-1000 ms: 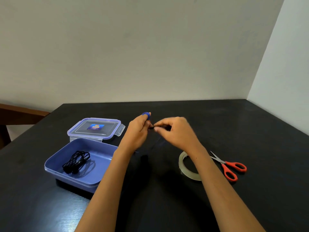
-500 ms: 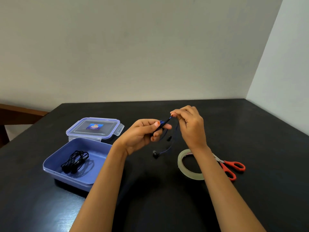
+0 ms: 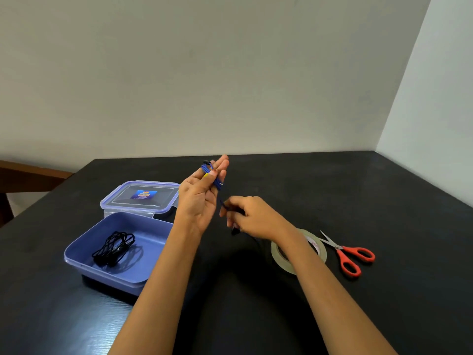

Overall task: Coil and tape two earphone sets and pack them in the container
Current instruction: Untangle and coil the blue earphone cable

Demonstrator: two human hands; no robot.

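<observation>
My left hand is raised over the middle of the table, fingers straight up, with blue earphone cord looped around them and pinned by the thumb. Just to its right and lower, my right hand pinches the loose end of that same cord, an earbud dangling under it. A coiled black earphone set lies inside the open blue container at the left. The roll of clear tape lies under my right wrist.
The container's clear lid lies flat behind the container. Red-handled scissors lie right of the tape. The black table meets walls at the back and right; a wooden piece shows at far left.
My left hand has risen and straightened its fingers with more blue cord wound on them. My right hand has dropped lower, drawing the cord down around the left fingers.
</observation>
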